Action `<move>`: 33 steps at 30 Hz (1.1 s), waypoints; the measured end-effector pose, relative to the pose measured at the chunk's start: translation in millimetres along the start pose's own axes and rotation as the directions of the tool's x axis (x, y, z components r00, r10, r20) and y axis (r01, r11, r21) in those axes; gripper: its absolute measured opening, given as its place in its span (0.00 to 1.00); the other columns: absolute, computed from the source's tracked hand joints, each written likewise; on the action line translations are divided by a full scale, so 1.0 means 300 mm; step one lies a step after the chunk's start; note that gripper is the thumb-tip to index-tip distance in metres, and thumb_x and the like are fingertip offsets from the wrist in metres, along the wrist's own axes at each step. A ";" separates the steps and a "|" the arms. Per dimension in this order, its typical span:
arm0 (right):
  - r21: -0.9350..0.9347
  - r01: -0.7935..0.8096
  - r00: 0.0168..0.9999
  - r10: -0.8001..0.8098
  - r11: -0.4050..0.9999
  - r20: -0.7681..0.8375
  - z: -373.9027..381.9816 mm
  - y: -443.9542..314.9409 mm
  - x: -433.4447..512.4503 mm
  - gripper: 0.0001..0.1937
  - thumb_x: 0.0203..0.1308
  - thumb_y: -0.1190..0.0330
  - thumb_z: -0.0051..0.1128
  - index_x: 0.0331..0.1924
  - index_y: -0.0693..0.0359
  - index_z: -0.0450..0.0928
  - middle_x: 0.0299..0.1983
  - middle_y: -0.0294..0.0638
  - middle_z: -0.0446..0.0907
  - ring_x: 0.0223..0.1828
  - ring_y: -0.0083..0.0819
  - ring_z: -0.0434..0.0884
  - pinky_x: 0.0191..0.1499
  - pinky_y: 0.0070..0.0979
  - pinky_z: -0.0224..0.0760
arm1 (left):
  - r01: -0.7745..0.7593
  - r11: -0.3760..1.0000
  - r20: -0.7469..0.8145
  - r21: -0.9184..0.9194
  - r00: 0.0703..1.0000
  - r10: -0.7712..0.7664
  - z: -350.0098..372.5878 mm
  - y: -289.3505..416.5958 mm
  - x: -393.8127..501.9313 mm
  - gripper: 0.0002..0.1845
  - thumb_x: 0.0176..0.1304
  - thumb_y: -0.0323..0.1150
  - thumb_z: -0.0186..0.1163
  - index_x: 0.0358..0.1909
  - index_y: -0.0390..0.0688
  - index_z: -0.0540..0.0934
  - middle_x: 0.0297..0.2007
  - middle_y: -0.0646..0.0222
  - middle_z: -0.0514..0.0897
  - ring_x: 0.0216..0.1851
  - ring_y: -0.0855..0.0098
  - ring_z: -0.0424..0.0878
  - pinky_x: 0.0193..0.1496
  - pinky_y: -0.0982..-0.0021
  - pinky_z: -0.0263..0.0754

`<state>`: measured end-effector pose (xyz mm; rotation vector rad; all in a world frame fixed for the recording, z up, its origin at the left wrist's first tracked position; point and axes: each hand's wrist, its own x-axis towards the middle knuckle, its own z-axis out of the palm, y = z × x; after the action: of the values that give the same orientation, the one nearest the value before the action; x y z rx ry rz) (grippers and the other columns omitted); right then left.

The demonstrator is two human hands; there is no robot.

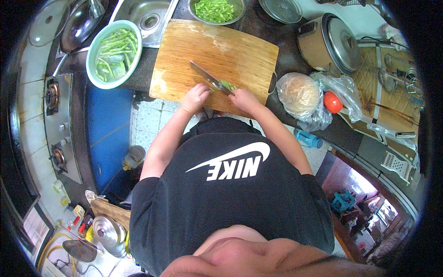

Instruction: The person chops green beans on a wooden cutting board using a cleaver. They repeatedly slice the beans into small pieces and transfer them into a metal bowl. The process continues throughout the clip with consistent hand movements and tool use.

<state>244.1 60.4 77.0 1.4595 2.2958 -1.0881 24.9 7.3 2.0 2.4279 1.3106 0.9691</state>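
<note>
My right hand point(244, 100) grips the handle end of a kitchen knife point(207, 75). Its blade slants up and left over a wooden cutting board point(214, 45). Cut green bean pieces point(228, 85) lie against the blade's right side, close to my right fingers. On the board's near edge, my left hand point(197, 98) has its fingers bunched around a green bean point(211, 89); only a small green end shows at the fingertips. Behind the board, a metal bowl point(238, 14) holds chopped green beans point(214, 9). Whole green beans point(119, 45) sit in water in a pale green basin point(90, 64) at left.
A steel sink point(133, 14) adjoins the basin. Right of the board are a plastic-bagged round item point(298, 92), a tomato point(333, 102) and a rice cooker point(316, 41). A gas stove point(71, 138) stands left, with a wok point(81, 29) beyond.
</note>
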 end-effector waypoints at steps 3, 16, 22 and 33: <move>0.001 0.015 0.999 -0.015 1.000 -0.036 0.001 0.031 -0.048 0.17 0.58 0.60 0.47 0.32 0.68 0.80 0.31 0.59 0.79 0.35 0.56 0.79 0.42 0.46 0.72 | 0.036 0.999 -0.066 0.025 0.997 -0.034 0.025 0.005 -0.011 0.11 0.43 0.27 0.57 0.32 0.39 0.76 0.37 0.62 0.78 0.41 0.59 0.77 0.43 0.62 0.75; -0.130 0.007 0.999 -0.012 0.992 -0.037 0.017 -0.022 -0.158 0.13 0.58 0.63 0.44 0.34 0.62 0.80 0.29 0.55 0.80 0.33 0.52 0.81 0.38 0.47 0.73 | 0.054 0.989 -0.148 0.141 0.988 -0.033 0.011 0.004 -0.009 0.05 0.42 0.29 0.58 0.24 0.43 0.77 0.32 0.67 0.79 0.36 0.63 0.77 0.39 0.66 0.75; -0.120 -0.012 1.000 0.012 0.993 -0.003 0.016 -0.043 -0.138 0.14 0.59 0.63 0.44 0.33 0.64 0.80 0.31 0.56 0.80 0.35 0.52 0.81 0.40 0.48 0.73 | 0.080 0.992 -0.134 0.098 0.989 -0.066 0.003 0.008 -0.011 0.06 0.42 0.26 0.58 0.26 0.42 0.77 0.31 0.64 0.78 0.35 0.62 0.77 0.38 0.65 0.75; 0.052 -0.053 0.999 0.053 0.997 -0.010 0.035 -0.074 -0.010 0.17 0.59 0.63 0.43 0.33 0.67 0.80 0.33 0.58 0.80 0.36 0.52 0.81 0.42 0.47 0.73 | 0.051 0.996 -0.113 0.067 0.993 -0.044 -0.001 -0.007 -0.030 0.10 0.44 0.23 0.60 0.32 0.38 0.78 0.36 0.63 0.80 0.39 0.60 0.78 0.43 0.64 0.76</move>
<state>224.5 45.9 81.7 1.5409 2.2387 -1.1354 19.8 1.2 -2.8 2.4123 1.4558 1.0778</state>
